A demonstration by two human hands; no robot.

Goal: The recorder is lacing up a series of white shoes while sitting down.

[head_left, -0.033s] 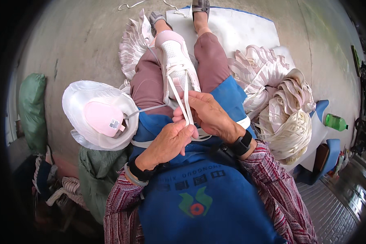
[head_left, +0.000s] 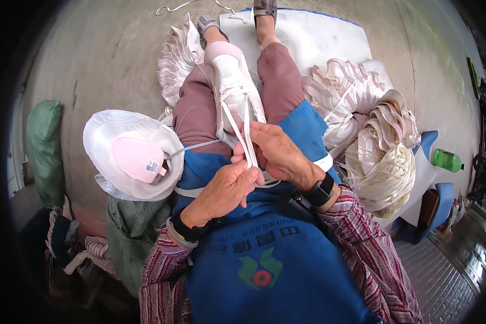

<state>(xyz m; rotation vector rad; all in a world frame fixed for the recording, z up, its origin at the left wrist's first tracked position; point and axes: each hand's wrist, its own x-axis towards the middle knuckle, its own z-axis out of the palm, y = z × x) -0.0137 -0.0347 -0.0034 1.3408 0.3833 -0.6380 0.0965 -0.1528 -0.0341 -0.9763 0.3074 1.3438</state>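
Observation:
A white and pink shoe upper [head_left: 233,70] lies lengthwise between my thighs, with laces threaded across its front. Two strands of white shoelace [head_left: 247,129] run from it toward me and come together between my hands. My left hand [head_left: 227,186] pinches the lace ends between thumb and fingers. Close against it, my right hand [head_left: 278,151] is closed on the same lace just above, fingertips curled round the strands. Parts of the fingers are hidden behind one another. A thin grey cord [head_left: 202,144] stretches from beside the upper to the white stack on the left.
Nested white uppers with a pink insole-shaped piece [head_left: 137,156] sit by my left thigh. More uppers [head_left: 178,59] fan out beyond. At right lie piled uppers [head_left: 345,92] and a bundle of cream laces [head_left: 389,178]. A green bottle [head_left: 448,160] and green sack [head_left: 44,151] stand farther out.

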